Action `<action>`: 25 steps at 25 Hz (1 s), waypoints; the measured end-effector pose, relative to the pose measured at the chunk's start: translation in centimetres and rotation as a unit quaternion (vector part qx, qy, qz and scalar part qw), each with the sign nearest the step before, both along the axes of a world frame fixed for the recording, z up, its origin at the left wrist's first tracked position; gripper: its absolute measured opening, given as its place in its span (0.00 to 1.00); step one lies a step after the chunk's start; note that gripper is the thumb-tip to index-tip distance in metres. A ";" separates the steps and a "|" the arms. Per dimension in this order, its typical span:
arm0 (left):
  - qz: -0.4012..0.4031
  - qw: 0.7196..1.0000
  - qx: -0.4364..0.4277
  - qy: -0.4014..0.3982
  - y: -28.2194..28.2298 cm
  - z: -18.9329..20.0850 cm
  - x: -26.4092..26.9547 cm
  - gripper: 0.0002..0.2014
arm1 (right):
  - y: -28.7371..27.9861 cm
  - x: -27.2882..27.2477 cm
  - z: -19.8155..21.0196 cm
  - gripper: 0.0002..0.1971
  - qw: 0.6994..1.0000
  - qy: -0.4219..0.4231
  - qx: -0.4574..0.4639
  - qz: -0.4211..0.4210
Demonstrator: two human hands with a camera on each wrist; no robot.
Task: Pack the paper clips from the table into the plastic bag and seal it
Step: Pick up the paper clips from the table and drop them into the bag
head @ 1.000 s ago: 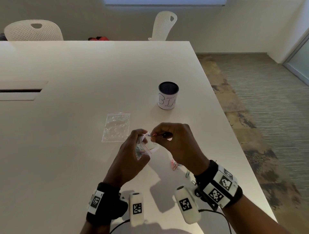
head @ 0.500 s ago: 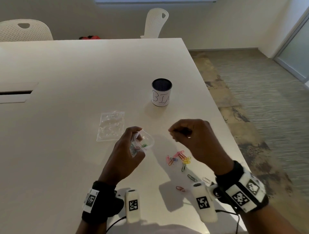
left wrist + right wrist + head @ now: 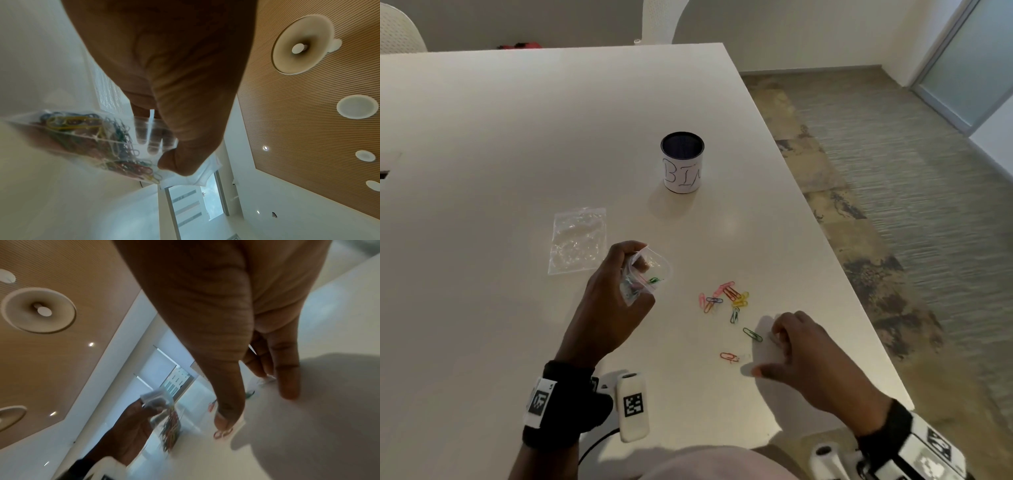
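My left hand (image 3: 619,291) holds a small clear plastic bag (image 3: 650,274) just above the table, thumb pinching it near the open top (image 3: 180,162). Several coloured paper clips (image 3: 92,138) lie inside it. More loose coloured clips (image 3: 729,296) are scattered on the white table (image 3: 482,137) right of the bag. My right hand (image 3: 787,349) is down on the table beside them. Its fingertips (image 3: 287,386) touch the surface at a pale clip (image 3: 266,380); its thumb hovers over a red clip (image 3: 729,357). A green clip (image 3: 752,334) lies between.
A second clear bag (image 3: 578,240) lies flat left of my left hand. A dark cup with a white label reading "BIN" (image 3: 682,162) stands behind the clips. The table's right edge (image 3: 835,257) runs close past the clips. White chairs (image 3: 397,31) stand at the far side.
My right hand left the bag's mouth and dropped right and nearer to me, onto the table by the loose clips. My left hand keeps hold of the bag.
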State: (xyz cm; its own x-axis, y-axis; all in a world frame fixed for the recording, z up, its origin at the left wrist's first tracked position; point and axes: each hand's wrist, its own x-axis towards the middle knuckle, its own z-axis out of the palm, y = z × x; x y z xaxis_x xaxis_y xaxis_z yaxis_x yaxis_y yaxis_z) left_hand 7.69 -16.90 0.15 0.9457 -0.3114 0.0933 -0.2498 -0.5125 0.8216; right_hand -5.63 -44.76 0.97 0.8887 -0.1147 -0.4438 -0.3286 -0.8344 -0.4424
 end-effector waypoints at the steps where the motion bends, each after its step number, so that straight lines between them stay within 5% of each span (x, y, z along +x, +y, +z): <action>1: -0.002 1.000 0.001 -0.002 0.0 0.0 0.0 0.32 | 0.9 0.3 -0.2 0.34 1.000 -0.002 0.010 0.000; 9: 0.000 1.000 -0.005 -0.013 0.6 0.0 -0.2 0.31 | 3.2 6.0 -1.6 0.31 0.994 -0.100 0.020 -0.041; 17: 0.008 1.000 -0.012 -0.008 0.9 0.0 0.3 0.31 | 3.5 10.4 -3.0 0.04 0.982 -0.181 -0.048 0.015; 25: -0.009 1.000 -0.014 -0.004 0.7 -0.1 0.9 0.31 | 2.8 12.8 -2.2 0.05 0.970 -0.240 0.001 0.035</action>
State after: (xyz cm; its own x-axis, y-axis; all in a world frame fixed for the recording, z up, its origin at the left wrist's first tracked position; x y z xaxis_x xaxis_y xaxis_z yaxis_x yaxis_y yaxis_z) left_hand 8.62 -16.22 0.09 0.9393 -0.3248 0.1104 -0.2655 -0.4848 0.8334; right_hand 7.15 -42.00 -1.18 0.9987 -0.0453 0.0233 -0.0260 -0.8466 -0.5316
